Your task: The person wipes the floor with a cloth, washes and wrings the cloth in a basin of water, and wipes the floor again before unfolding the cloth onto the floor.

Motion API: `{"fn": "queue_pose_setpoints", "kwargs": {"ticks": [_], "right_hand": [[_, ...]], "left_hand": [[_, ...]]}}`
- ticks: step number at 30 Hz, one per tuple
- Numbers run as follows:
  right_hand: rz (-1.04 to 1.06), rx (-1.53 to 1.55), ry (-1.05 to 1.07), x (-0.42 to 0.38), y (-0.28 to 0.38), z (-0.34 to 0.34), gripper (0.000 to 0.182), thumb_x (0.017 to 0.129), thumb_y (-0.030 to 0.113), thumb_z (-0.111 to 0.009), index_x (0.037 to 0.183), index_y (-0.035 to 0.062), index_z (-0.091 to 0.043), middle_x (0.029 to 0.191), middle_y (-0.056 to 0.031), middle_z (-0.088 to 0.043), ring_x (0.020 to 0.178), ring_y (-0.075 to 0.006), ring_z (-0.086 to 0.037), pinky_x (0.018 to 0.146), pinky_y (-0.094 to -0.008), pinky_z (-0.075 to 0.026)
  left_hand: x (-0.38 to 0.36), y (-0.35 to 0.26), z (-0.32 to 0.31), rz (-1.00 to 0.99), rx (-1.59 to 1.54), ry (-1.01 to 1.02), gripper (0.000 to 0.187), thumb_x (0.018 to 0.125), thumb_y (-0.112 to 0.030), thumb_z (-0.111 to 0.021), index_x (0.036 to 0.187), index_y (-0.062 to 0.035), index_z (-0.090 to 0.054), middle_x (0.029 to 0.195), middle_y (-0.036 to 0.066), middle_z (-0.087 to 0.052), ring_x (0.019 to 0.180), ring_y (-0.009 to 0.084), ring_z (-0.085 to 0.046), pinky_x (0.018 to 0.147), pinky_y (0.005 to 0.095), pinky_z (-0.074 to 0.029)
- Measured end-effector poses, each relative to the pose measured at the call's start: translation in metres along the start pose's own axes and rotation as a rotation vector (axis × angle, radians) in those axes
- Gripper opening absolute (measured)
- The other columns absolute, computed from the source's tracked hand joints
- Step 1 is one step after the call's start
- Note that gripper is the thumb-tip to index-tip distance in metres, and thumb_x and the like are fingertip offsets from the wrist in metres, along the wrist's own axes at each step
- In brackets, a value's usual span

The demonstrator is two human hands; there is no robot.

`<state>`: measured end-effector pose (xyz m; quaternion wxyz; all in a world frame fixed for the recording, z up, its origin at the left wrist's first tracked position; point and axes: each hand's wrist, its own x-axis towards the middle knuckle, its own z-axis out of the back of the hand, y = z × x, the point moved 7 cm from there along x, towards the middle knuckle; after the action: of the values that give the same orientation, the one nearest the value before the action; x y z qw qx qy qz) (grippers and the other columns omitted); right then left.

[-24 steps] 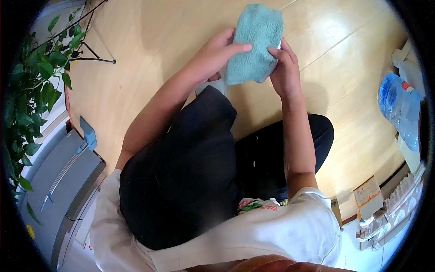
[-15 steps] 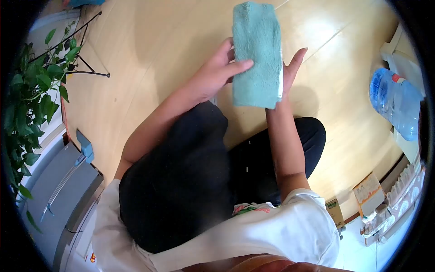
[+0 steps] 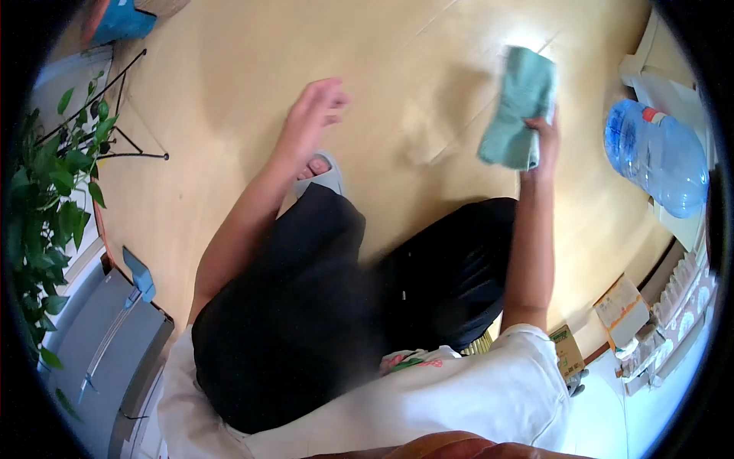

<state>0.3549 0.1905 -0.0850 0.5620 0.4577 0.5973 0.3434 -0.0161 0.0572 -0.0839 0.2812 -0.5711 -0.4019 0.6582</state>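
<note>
A folded green cloth [image 3: 518,107] is held out over the floor at the right. My right hand [image 3: 545,141] is shut on its lower right edge, with the thumb across the front and the other fingers hidden behind. My left hand [image 3: 312,115] is apart from the cloth, over the floor above my slippered foot. Its fingers are slightly bent, a little blurred and hold nothing.
Pale floor [image 3: 382,92] spreads around my bent legs. A large blue water bottle [image 3: 657,157] lies at the right, with a small carton [image 3: 621,310] below it. Leafy plants [image 3: 57,206], a black metal stand [image 3: 138,145] and a grey box [image 3: 107,344] line the left.
My left hand has let go of the cloth and moved left. My right hand has carried the cloth to the right. The view has shifted slightly, and a slippered foot now shows.
</note>
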Motion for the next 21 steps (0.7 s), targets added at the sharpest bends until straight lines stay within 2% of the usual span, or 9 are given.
{"fn": "queue_pose_setpoints", "kwargs": {"ticks": [3, 5, 7, 8, 12, 15, 17, 18, 21], "right_hand": [[0.213, -0.174, -0.235, 0.024, 0.006, 0.095, 0.075, 0.076, -0.009, -0.041, 0.149, 0.0035, -0.033, 0.139, -0.0188, -0.049, 0.119, -0.0307, -0.054, 0.098, -0.0372, -0.046], [0.379, -0.751, -0.365, 0.057, -0.026, 0.163, 0.071, 0.080, -0.002, -0.042, 0.150, 0.0061, -0.033, 0.149, -0.0180, -0.041, 0.136, -0.0341, -0.041, 0.111, -0.0459, -0.031], [0.443, -1.179, -0.129, 0.081, -0.060, 0.188, 0.069, 0.083, 0.007, -0.042, 0.151, 0.0110, -0.033, 0.158, -0.0132, -0.028, 0.147, -0.0334, -0.021, 0.116, -0.0542, -0.012], [0.405, -1.315, -0.037, 0.078, -0.049, 0.175, 0.061, 0.091, 0.023, -0.044, 0.151, 0.0148, -0.033, 0.160, -0.0093, -0.022, 0.148, -0.0330, -0.014, 0.115, -0.0599, -0.005], [0.604, -1.427, -0.148, 0.120, -0.033, 0.165, 0.060, 0.098, 0.046, -0.046, 0.148, 0.0145, -0.037, 0.158, -0.0147, -0.026, 0.147, -0.0361, -0.016, 0.117, -0.0548, -0.010], [0.559, -1.408, -0.327, 0.158, -0.030, 0.144, 0.054, 0.098, 0.038, -0.046, 0.146, 0.0135, -0.041, 0.153, -0.0179, -0.033, 0.146, -0.0374, -0.018, 0.118, -0.0518, -0.012], [0.649, -1.430, -0.265, 0.187, -0.043, 0.117, 0.050, 0.096, 0.025, -0.046, 0.142, 0.0077, -0.045, 0.151, -0.0179, -0.037, 0.143, -0.0392, -0.024, 0.118, -0.0467, -0.018], [0.589, -1.352, -0.180, 0.194, -0.055, 0.091, 0.048, 0.093, 0.020, -0.046, 0.139, 0.0065, -0.047, 0.149, -0.0176, -0.040, 0.141, -0.0377, -0.029, 0.116, -0.0456, -0.021], [0.600, -1.291, 0.053, 0.151, -0.081, -0.063, 0.045, 0.087, 0.009, -0.048, 0.132, 0.0037, -0.051, 0.133, -0.0185, -0.052, 0.126, -0.0347, -0.045, 0.111, -0.0438, -0.032]], "left_hand": [[0.013, 0.042, 0.064, -0.018, -0.040, -0.280, 0.051, 0.103, -0.044, -0.036, 0.123, -0.0040, -0.060, 0.119, 0.012, -0.062, 0.114, 0.0212, -0.056, 0.095, 0.0373, -0.046], [0.009, 0.076, 0.118, 0.033, 0.039, -0.519, 0.049, 0.102, -0.040, -0.038, 0.125, -0.0031, -0.058, 0.121, 0.014, -0.062, 0.120, 0.0248, -0.053, 0.100, 0.0408, -0.042], [0.013, 0.161, 0.205, -0.302, 0.894, -0.700, 0.046, 0.101, -0.036, -0.040, 0.126, -0.0018, -0.058, 0.121, 0.016, -0.062, 0.123, 0.0286, -0.050, 0.103, 0.0422, -0.038], [-0.001, 0.164, 0.226, -0.153, 0.835, -0.797, 0.045, 0.100, -0.033, -0.041, 0.127, -0.0011, -0.057, 0.123, 0.017, -0.060, 0.123, 0.0304, -0.050, 0.105, 0.0427, -0.036], [-0.051, 0.190, 0.279, 0.053, 0.925, -0.867, 0.044, 0.098, -0.027, -0.045, 0.131, 0.0009, -0.052, 0.134, 0.019, -0.052, 0.127, 0.0336, -0.044, 0.109, 0.0451, -0.030], [-0.067, 0.204, 0.295, 0.185, 0.795, -0.788, 0.051, 0.099, -0.028, -0.045, 0.139, 0.0038, -0.042, 0.146, 0.022, -0.040, 0.136, 0.0360, -0.034, 0.113, 0.0457, -0.023], [-0.078, 0.192, 0.277, 0.015, 1.062, -0.908, 0.058, 0.100, -0.031, -0.044, 0.144, 0.0058, -0.034, 0.151, 0.025, -0.031, 0.141, 0.0379, -0.026, 0.115, 0.0450, -0.020], [-0.077, 0.189, 0.266, 0.058, 1.057, -0.827, 0.068, 0.102, -0.038, -0.040, 0.149, 0.0063, -0.019, 0.157, 0.026, -0.016, 0.146, 0.0389, -0.015, 0.117, 0.0446, -0.015], [-0.066, 0.206, 0.265, 0.098, 1.089, -1.004, 0.071, 0.102, -0.042, -0.037, 0.151, 0.0044, -0.014, 0.158, 0.025, -0.012, 0.147, 0.0369, -0.011, 0.117, 0.0466, -0.015]]}}
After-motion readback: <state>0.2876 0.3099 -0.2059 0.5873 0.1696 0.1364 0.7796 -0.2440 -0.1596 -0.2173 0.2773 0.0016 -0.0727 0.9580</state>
